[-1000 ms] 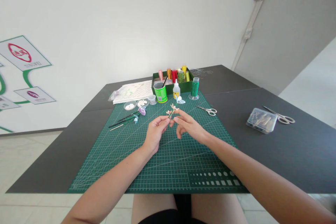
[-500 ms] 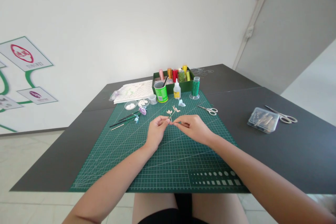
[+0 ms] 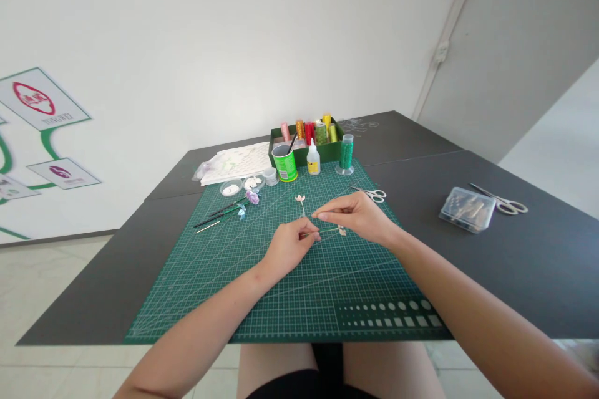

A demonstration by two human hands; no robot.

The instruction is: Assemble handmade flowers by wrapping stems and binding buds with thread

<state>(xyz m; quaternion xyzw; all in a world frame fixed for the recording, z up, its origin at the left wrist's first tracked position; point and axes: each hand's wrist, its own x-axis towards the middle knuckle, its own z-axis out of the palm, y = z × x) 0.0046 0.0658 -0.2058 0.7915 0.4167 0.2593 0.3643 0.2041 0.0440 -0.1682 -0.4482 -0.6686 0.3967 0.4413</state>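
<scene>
My left hand (image 3: 291, 244) is closed in a pinch on a thin green flower stem just above the cutting mat (image 3: 262, 287). The stem runs right, to a small pale pink flower (image 3: 342, 230) below my right hand. A second pale flower (image 3: 300, 198) points away from me beyond the left fingertips, on a short stem; where it joins is hidden by the fingers. My right hand (image 3: 358, 215) has thumb and forefinger pressed together, close above the left fingertips. What they pinch is too small to make out.
Behind stand a green can (image 3: 285, 165), a glue bottle (image 3: 313, 159), a green thread spool (image 3: 346, 154) and a box of spools (image 3: 330, 149). Small scissors (image 3: 374, 194) lie right. Left are dishes (image 3: 231, 187) and a purple flower (image 3: 252, 197). A clear case (image 3: 468, 209) sits far right.
My left hand has turned and come nearer, swinging one flower to the right. My right hand has lifted slightly and moved right. A pale blue piece behind the flowers no longer shows.
</scene>
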